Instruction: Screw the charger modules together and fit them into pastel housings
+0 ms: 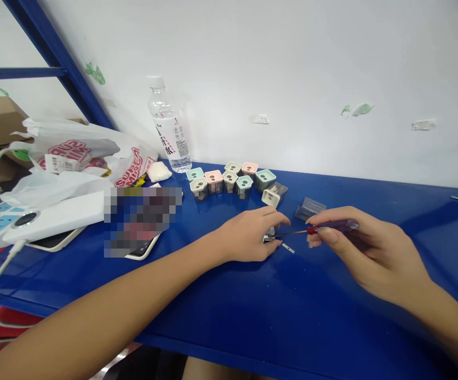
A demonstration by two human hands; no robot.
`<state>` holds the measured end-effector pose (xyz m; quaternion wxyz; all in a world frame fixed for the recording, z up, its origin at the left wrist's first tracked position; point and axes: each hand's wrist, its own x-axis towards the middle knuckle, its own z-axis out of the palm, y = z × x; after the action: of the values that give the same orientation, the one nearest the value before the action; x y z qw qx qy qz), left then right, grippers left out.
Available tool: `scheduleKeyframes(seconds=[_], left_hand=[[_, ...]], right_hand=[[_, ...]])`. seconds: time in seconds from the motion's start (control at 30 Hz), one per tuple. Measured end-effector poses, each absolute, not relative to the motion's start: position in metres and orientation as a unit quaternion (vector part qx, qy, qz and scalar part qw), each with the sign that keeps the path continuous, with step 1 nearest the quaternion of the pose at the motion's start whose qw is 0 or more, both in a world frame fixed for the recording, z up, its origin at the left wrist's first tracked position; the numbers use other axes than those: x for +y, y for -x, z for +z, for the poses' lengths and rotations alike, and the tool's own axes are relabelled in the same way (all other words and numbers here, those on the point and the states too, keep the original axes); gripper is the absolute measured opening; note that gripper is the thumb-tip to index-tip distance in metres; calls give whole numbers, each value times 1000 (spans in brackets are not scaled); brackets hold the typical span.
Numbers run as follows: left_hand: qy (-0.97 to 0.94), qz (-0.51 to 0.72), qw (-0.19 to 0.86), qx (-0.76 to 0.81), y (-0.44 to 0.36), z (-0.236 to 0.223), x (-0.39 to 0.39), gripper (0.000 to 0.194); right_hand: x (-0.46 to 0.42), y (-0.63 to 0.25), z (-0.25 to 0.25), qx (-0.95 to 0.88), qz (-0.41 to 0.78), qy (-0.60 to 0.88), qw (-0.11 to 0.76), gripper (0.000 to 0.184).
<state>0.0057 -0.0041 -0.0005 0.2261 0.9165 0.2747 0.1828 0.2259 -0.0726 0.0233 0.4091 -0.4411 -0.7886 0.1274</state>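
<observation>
My right hand (379,253) grips a screwdriver (337,227) with a purple and red handle. Its thin shaft points left into my left hand (248,235). Between the fingers of that hand, low over the table, is a small metal-and-white pencil sharpener part (269,235), mostly hidden; the screwdriver's tip reaches it. Just right of my left fingertips lies a loose sharpener blade (288,248). A dark see-through sharpener box (311,209) rests behind my right fingers. Beyond my left hand, one cream sharpener (273,195) lies tipped on its side.
Several pink, green and cream two-hole sharpeners (215,182) stand grouped near the wall. A water bottle (169,129) is behind them to the left. Plastic bags (90,153), a white power bank (60,214) with a cable, and phones (145,248) crowd the blue table's (229,311) left side.
</observation>
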Motion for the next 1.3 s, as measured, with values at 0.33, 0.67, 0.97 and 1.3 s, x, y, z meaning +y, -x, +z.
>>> scheduleKeyframes(seconds=[0.33, 0.67, 0.97, 1.3], left_hand=[[-924, 177, 216, 263, -5, -2, -2, 27], [-925, 172, 209, 268, -6, -1, -2, 24], [-930, 167, 196, 263, -5, 0, -2, 21], [-932, 168, 190, 258, -6, -1, -1, 21]], right_hand=[[-76, -222, 38, -841, -49, 407, 353, 34], [-79, -216, 25, -817, -8, 411, 404, 16], [-76, -217, 25, -824, -2, 390, 410, 39], [-70, -221, 26, -854, -7, 328, 404, 57]])
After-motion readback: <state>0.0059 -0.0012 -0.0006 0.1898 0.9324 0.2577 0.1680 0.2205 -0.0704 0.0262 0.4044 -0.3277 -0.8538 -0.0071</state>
